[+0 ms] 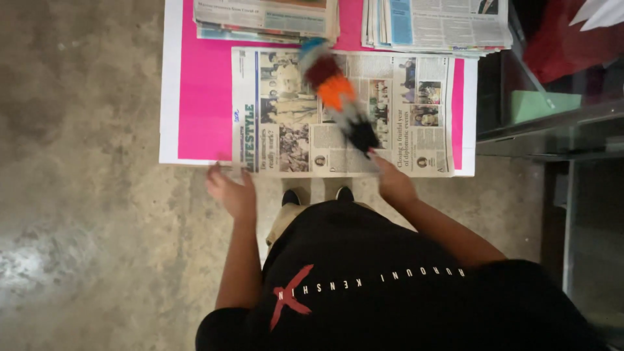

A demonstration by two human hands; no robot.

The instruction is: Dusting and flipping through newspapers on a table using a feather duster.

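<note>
right hand (pixel 393 182) gripping multicoloured duster (pixel 338 97) over newspaper (pixel 338 149) | left hand (pixel 231 192) open, empty, at pink sheet (pixel 205 97) edge | newspaper stacks (pixel 435 26) behind | glass cabinet (pixel 546 123) right

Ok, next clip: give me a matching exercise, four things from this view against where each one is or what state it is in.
Things:
1. feather duster
2. left hand
3. pink sheet
4. newspaper stacks

Places or states:
A. at the table's far edge
B. open, at the near edge of the table
C. held in the right hand, over the spread newspaper
D. flat beneath the spread newspaper

Pairs: 1-C, 2-B, 3-D, 4-A
</note>
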